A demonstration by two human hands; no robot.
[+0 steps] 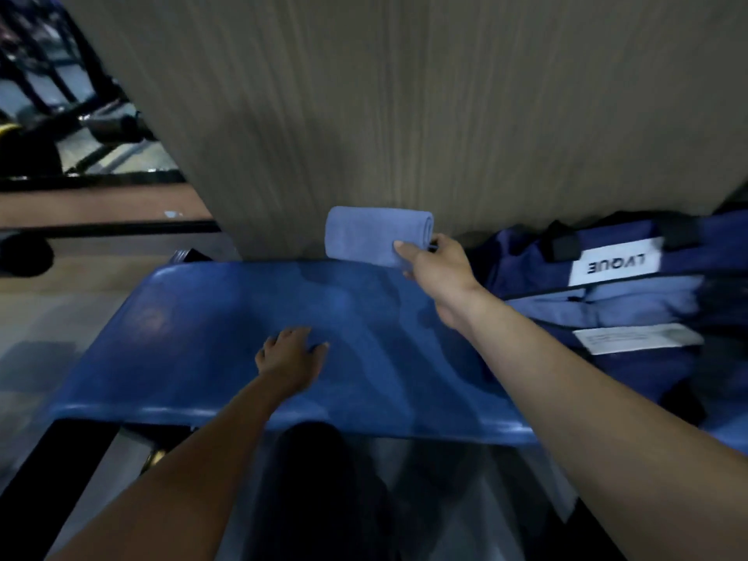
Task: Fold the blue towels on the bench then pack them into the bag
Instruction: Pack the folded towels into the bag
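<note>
my right hand (435, 269) pinches a folded towel (374, 236) by its right end, thumb on top, lifted off the worktop (194, 338) at its far edge against the wall (364, 115). just right of that hand sits the bag (631, 301), open, with folded towels inside. my left hand (291, 354) lies flat on the worktop, fingers spread, holding nothing, nearer me.

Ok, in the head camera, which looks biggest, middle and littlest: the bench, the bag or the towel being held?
1. The blue bench looks biggest.
2. The dark blue bag comes next, though the picture edge cuts it off.
3. The folded towel, held by the right hand, looks smallest.
</note>
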